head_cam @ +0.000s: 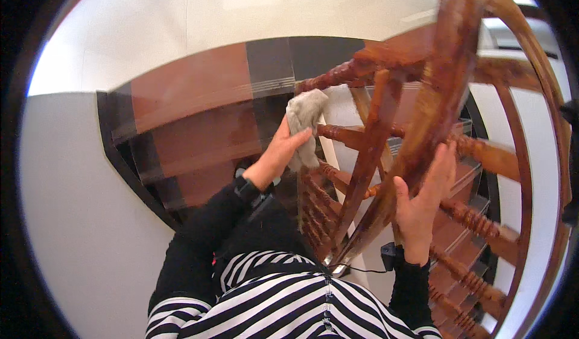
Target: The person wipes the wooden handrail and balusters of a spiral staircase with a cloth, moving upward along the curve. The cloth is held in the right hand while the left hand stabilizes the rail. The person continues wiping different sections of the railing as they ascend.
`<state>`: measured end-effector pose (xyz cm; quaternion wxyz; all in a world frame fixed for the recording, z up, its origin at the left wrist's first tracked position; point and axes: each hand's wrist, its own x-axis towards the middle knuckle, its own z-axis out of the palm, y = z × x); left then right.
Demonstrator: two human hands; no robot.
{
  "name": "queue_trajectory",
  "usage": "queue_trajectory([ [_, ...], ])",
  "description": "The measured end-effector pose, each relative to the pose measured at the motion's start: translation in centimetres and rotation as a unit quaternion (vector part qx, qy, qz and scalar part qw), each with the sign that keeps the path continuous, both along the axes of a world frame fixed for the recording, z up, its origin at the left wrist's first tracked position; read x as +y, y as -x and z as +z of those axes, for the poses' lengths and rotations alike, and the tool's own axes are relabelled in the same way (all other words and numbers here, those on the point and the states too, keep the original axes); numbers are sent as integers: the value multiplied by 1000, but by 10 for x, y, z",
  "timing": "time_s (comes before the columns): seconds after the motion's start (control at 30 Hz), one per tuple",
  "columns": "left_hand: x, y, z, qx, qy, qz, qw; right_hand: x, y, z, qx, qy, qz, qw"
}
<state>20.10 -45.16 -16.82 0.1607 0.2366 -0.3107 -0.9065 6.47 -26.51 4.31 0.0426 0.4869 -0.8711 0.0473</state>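
A crumpled light grey cloth (306, 113) is in my left hand (281, 147), with the thumb pressed over it, beside the left ends of the turned wooden balusters (337, 133). My right hand (423, 196) rests against the near side of the varnished wooden handrail (418, 126), thumb apart from the fingers, holding no object. The handrail runs from the top right down toward my body. The rail's wood looks glossy, reddish brown with lighter patches.
Red and dark tiled stairs (194, 86) curve at the left beside a pale wall (135, 36). A second curved railing (524, 158) stands at the right, with lower tiled steps (466, 244) behind its balusters. A thin black cable (362, 270) hangs near my waist.
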Motion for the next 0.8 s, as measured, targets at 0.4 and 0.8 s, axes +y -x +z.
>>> queue_trajectory([
  [0.4, -19, 161, -135, 12, 456, -254, 853, 20, 11, -49, 66, 26, -165, 984],
  [0.8, 37, 277, -183, 150, 708, -305, 620, 81, -15, -34, -73, -18, -271, 960],
])
